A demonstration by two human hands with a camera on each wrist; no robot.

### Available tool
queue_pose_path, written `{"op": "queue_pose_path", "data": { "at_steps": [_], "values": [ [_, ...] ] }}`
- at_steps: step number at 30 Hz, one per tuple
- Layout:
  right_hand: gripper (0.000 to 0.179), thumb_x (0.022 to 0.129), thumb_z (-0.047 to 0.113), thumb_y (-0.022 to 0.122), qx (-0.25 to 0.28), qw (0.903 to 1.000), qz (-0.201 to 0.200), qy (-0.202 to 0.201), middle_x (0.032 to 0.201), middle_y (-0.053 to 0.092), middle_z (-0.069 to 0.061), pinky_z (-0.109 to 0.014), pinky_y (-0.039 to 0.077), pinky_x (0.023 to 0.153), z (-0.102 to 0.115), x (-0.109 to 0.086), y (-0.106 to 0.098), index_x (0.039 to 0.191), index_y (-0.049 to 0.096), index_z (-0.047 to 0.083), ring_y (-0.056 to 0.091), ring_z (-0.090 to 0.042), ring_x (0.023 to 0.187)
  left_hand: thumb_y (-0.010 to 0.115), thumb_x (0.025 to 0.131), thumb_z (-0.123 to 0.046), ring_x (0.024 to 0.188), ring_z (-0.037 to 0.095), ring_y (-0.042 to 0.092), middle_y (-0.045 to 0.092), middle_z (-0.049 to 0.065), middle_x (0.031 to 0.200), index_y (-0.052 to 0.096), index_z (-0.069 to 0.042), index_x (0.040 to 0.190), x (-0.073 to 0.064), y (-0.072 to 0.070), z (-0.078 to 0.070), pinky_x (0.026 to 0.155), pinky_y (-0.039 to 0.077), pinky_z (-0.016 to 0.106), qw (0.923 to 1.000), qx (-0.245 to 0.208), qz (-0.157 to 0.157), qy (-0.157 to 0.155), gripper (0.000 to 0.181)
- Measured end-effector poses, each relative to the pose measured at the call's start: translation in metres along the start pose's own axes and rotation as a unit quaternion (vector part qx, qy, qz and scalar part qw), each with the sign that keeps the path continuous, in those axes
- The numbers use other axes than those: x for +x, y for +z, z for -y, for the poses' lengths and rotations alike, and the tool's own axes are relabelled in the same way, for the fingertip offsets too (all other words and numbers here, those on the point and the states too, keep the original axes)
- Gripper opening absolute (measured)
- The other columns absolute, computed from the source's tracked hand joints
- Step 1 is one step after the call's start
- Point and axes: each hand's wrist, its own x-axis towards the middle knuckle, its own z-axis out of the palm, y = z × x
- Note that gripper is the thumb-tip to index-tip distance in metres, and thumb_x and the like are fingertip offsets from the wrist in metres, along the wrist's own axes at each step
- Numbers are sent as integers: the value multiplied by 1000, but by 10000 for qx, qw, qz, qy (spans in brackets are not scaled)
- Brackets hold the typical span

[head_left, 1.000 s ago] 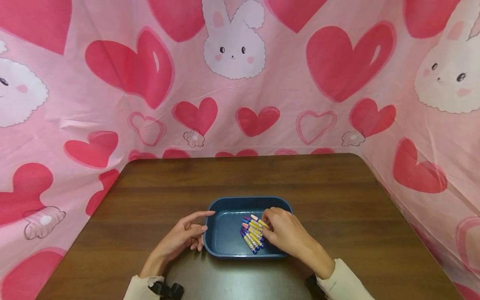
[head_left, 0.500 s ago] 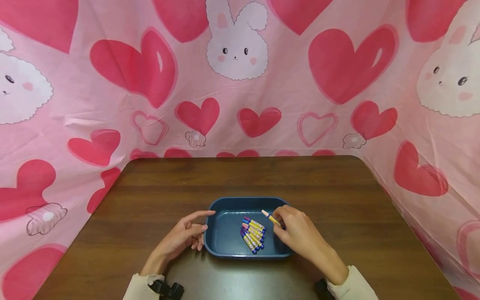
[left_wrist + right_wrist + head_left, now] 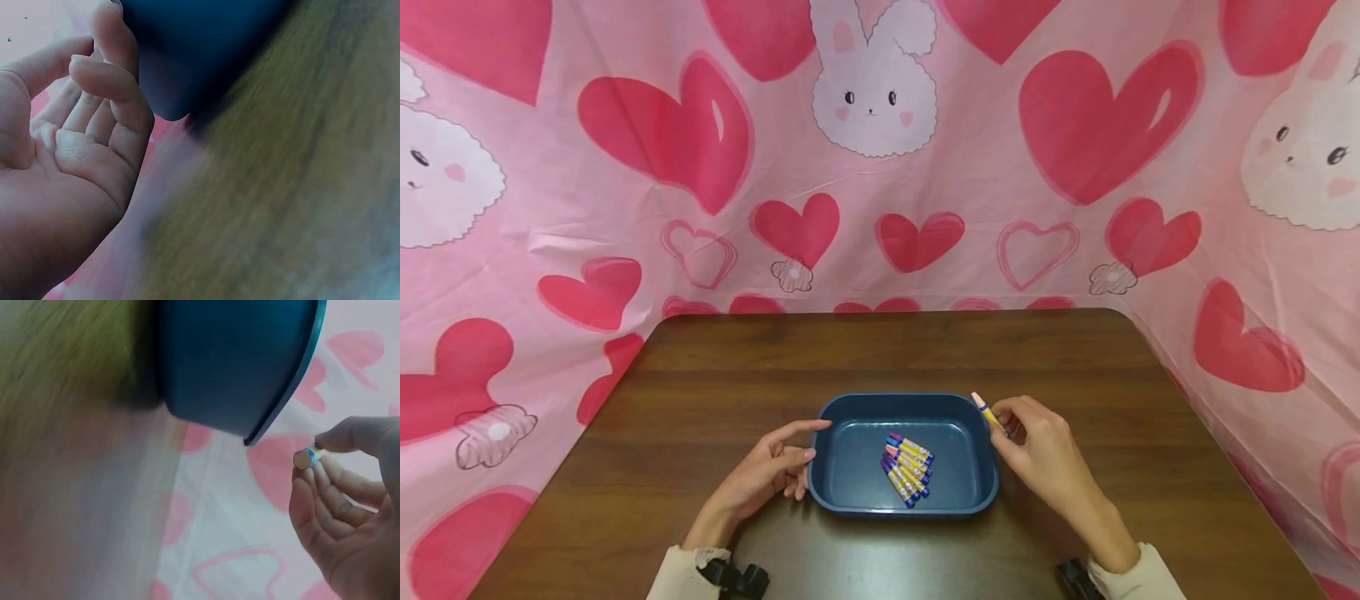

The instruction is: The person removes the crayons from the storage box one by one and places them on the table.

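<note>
In the head view a dark blue rectangular tray (image 3: 904, 512) stands on the table. Inside it lies a fanned cluster of yellow-wrapped crayons (image 3: 910, 472) with purple, blue and pink tips. My right hand (image 3: 1043, 450), just beyond the tray's right rim, pinches a pale peach crayon (image 3: 983, 407) between thumb and fingers, its tip pointing up and left. The right wrist view shows this crayon's flat end (image 3: 303, 460) at the fingertips. My left hand (image 3: 762, 473) rests at the left rim, index finger straight over it and thumb against it; the other fingers bend loosely outside the wall.
The brown wood-grain table (image 3: 775, 358) reaches back to a pink cloth backdrop (image 3: 925, 183) printed with hearts and rabbits, which also closes in both sides. A black wrist strap (image 3: 733, 577) sits at the left sleeve.
My right hand has lifted the peach crayon from the cluster and carried it right, out past the tray's right rim. The left hand and the tray have stayed in place.
</note>
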Motion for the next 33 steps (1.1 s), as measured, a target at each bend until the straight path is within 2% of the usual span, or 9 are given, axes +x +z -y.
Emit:
{"op": "queue_pose_path", "data": {
  "at_steps": [3,6,10,14,17,20,26,33],
  "values": [
    [17,72,-2,78,-10,9984,-137,546,72,61,4,-17,47,56,-9,-1,-1,83,69,7,55,-7,62,47,104,-7,59,16,64,65,4,71,40,-6,150,0,0,0,54,48,23,10000,36,-19,-31,46],
    [11,74,0,77,65,9917,-9,1286,68,64,4,-15,47,56,-16,-1,-1,81,71,7,57,-8,60,47,105,-8,59,15,65,65,4,71,40,-6,150,-1,-1,0,54,49,24,9999,125,-40,-33,46],
    [7,77,7,76,172,9746,505,2175,68,67,1,-22,47,55,-25,0,-1,82,73,5,59,-10,59,47,104,-8,59,16,64,65,4,70,39,-4,150,-2,-2,-1,54,48,24,9998,185,-62,39,46],
    [6,78,9,73,290,9533,1191,2762,65,66,1,-26,48,52,-33,-2,0,81,72,4,61,-11,53,47,104,-9,58,16,64,65,4,69,39,-3,149,-2,-1,0,54,48,24,9997,216,-125,62,46],
    [3,78,7,72,296,9413,1599,2958,62,64,2,-27,49,50,-39,-6,1,79,71,4,60,-12,50,48,104,-9,58,16,64,65,3,69,40,-4,149,-1,0,1,54,48,24,9996,236,-152,30,46],
    [4,79,5,72,333,9363,1766,3019,61,62,1,-28,50,49,-43,-10,2,77,70,2,60,-12,49,48,104,-9,58,16,64,65,3,68,41,-4,149,1,2,4,54,48,24,9996,244,-138,22,46],
    [6,80,3,73,660,9293,1749,3185,63,64,-1,-28,53,48,-47,-14,7,78,69,-1,62,-15,50,51,104,-12,57,16,64,64,4,68,43,-5,148,1,3,4,55,48,24,9988,397,-284,-59,45],
    [10,80,5,76,907,9235,1724,3305,66,67,-3,-29,55,50,-49,-14,12,80,68,-2,65,-17,52,50,104,-12,57,17,64,64,3,68,40,-1,148,0,2,0,55,48,25,9982,495,-315,-107,47]
  ]
}}
